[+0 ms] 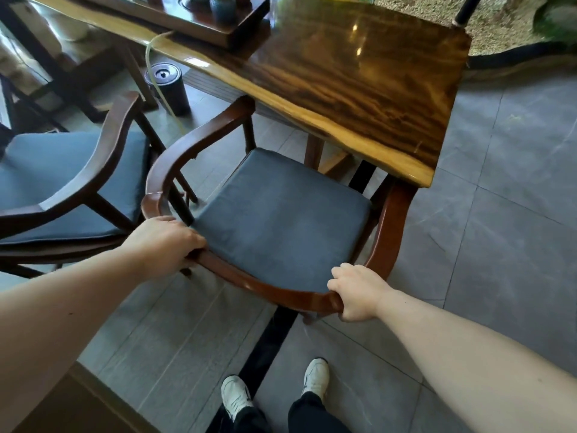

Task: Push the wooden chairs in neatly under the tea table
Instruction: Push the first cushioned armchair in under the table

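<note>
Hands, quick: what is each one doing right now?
Left hand: closed over the chair's curved back rail, near its left end.
Right hand: closed on the same rail, near its right end.

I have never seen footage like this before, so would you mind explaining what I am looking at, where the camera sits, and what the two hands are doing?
There is no machine here: a person wears one wide-angle camera on the head, looking forward and down, so you see their own arms and, at the bottom, their shoes.

The left hand and the right hand both grip the curved wooden back rail of the nearer chair, which has a dark blue seat cushion. Its front is already partly under the tea table, a glossy slab of streaked wood.

On the table's far end sits a dark wooden tray with a few small vessels, too blurred to name. A second chair of the same kind stands to the left, and a black cylindrical container rests on the tiled floor beneath the table.
</note>
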A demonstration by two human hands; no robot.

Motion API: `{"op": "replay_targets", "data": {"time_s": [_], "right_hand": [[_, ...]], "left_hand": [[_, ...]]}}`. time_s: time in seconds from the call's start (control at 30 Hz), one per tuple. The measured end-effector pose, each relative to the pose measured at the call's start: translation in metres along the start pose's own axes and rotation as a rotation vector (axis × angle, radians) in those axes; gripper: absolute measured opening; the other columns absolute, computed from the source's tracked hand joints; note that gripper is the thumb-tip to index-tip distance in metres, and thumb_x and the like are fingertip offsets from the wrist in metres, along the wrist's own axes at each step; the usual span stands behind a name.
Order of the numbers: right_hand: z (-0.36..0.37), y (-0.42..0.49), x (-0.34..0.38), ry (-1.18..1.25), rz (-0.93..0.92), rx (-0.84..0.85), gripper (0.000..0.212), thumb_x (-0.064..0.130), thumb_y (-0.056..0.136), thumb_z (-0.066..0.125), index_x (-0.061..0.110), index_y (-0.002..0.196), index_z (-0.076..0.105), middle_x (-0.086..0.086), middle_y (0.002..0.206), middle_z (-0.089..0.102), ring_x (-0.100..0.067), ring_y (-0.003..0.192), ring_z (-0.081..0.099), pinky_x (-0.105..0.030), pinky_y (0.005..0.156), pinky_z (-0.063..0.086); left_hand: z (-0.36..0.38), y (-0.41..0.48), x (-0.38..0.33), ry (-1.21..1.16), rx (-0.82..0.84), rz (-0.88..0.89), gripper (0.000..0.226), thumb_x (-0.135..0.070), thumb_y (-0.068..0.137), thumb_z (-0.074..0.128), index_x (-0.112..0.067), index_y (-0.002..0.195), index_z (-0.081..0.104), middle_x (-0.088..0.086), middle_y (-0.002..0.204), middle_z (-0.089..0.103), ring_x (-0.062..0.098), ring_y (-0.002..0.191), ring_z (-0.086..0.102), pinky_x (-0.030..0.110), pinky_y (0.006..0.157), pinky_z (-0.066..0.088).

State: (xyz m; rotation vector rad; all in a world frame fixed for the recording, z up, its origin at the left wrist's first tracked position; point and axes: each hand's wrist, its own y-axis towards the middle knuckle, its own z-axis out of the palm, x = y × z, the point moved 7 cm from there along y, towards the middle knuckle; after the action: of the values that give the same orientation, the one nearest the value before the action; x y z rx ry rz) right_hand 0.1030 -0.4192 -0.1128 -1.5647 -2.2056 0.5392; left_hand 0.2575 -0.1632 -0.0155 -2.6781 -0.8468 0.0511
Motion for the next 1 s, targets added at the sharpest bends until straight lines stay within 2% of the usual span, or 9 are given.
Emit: {"op": "replay_targets", "data": {"time_s": [0.27, 0.4, 0.47, 0.53, 0.6, 0.67, 0.8, 0.9, 1.0], "right_hand": [[0.002, 0.008, -0.004, -0.013, -0.038, 0.047, 0.024, 0.042, 0.065, 0.062, 0.026, 0.078, 0.049, 0.006, 0.082, 0.038, -0.023, 0.087, 0.048, -0.033, 0.063, 0.034], [0.004, 0.004, -0.004, 0.013, -0.032, 0.087, 0.026, 0.043, 0.068, 0.062, 0.025, 0.081, 0.052, 0.006, 0.085, 0.039, -0.023, 0.091, 0.049, -0.034, 0.066, 0.036], [0.001, 0.004, -0.004, 0.020, -0.039, 0.150, 0.040, 0.049, 0.069, 0.066, 0.022, 0.096, 0.055, 0.004, 0.094, 0.044, -0.023, 0.099, 0.048, -0.037, 0.073, 0.043], [-0.016, 0.006, 0.000, 0.065, -0.091, 0.202, 0.070, 0.067, 0.067, 0.065, 0.023, 0.120, 0.051, 0.000, 0.112, 0.051, -0.023, 0.108, 0.048, -0.040, 0.085, 0.046], [-0.049, 0.010, 0.008, 0.135, -0.140, 0.156, 0.088, 0.080, 0.065, 0.058, 0.027, 0.134, 0.041, 0.000, 0.128, 0.049, -0.022, 0.118, 0.045, -0.042, 0.095, 0.044], [-0.088, 0.018, 0.022, 0.173, -0.191, 0.065, 0.089, 0.081, 0.071, 0.053, 0.028, 0.141, 0.035, 0.003, 0.138, 0.044, -0.020, 0.126, 0.040, -0.041, 0.102, 0.040], [-0.160, 0.040, 0.064, 0.040, -0.336, -0.147, 0.083, 0.074, 0.081, 0.050, 0.026, 0.145, 0.032, 0.000, 0.147, 0.039, -0.022, 0.129, 0.039, -0.041, 0.102, 0.040], [-0.199, 0.059, 0.093, -0.057, -0.379, -0.255, 0.080, 0.070, 0.084, 0.051, 0.025, 0.147, 0.029, -0.004, 0.153, 0.032, -0.024, 0.134, 0.035, -0.041, 0.105, 0.037], [-0.234, 0.078, 0.127, -0.104, -0.433, -0.355, 0.079, 0.067, 0.084, 0.053, 0.023, 0.147, 0.030, -0.008, 0.151, 0.034, -0.026, 0.133, 0.036, -0.042, 0.107, 0.036]], "left_hand": [[0.007, 0.003, 0.005, 0.021, 0.028, -0.040, 0.024, -0.052, 0.081, 0.064, -0.040, 0.102, 0.064, -0.020, 0.096, 0.067, 0.006, 0.099, 0.058, 0.024, 0.090, 0.042], [0.008, -0.001, 0.000, 0.022, 0.011, -0.050, 0.024, -0.050, 0.081, 0.062, -0.036, 0.101, 0.064, -0.017, 0.099, 0.068, 0.010, 0.103, 0.058, 0.029, 0.094, 0.040], [0.009, -0.003, -0.003, 0.023, 0.027, -0.075, 0.029, -0.048, 0.082, 0.061, -0.036, 0.108, 0.061, -0.015, 0.107, 0.067, 0.013, 0.108, 0.055, 0.031, 0.099, 0.036], [0.007, -0.008, -0.008, 0.031, 0.038, -0.098, 0.047, -0.047, 0.081, 0.061, -0.031, 0.124, 0.053, -0.009, 0.123, 0.061, 0.016, 0.117, 0.050, 0.034, 0.105, 0.032], [0.001, -0.015, -0.014, 0.042, 0.030, -0.125, 0.065, -0.049, 0.080, 0.062, -0.026, 0.137, 0.042, -0.002, 0.137, 0.051, 0.021, 0.127, 0.043, 0.037, 0.108, 0.030], [-0.006, -0.026, -0.017, 0.035, 0.008, -0.170, 0.073, -0.050, 0.080, 0.062, -0.022, 0.142, 0.035, 0.002, 0.143, 0.044, 0.023, 0.131, 0.038, 0.039, 0.109, 0.030], [-0.021, -0.059, -0.008, -0.017, -0.054, -0.308, 0.078, -0.053, 0.079, 0.061, -0.020, 0.144, 0.032, 0.005, 0.147, 0.040, 0.027, 0.135, 0.033, 0.045, 0.112, 0.028], [-0.033, -0.089, 0.004, -0.036, -0.100, -0.429, 0.076, -0.053, 0.083, 0.059, -0.018, 0.145, 0.032, 0.008, 0.148, 0.040, 0.030, 0.136, 0.032, 0.047, 0.114, 0.026], [-0.042, -0.124, 0.029, -0.038, -0.156, -0.518, 0.073, -0.048, 0.082, 0.063, -0.013, 0.142, 0.040, 0.014, 0.144, 0.046, 0.035, 0.133, 0.038, 0.049, 0.110, 0.030]]}}
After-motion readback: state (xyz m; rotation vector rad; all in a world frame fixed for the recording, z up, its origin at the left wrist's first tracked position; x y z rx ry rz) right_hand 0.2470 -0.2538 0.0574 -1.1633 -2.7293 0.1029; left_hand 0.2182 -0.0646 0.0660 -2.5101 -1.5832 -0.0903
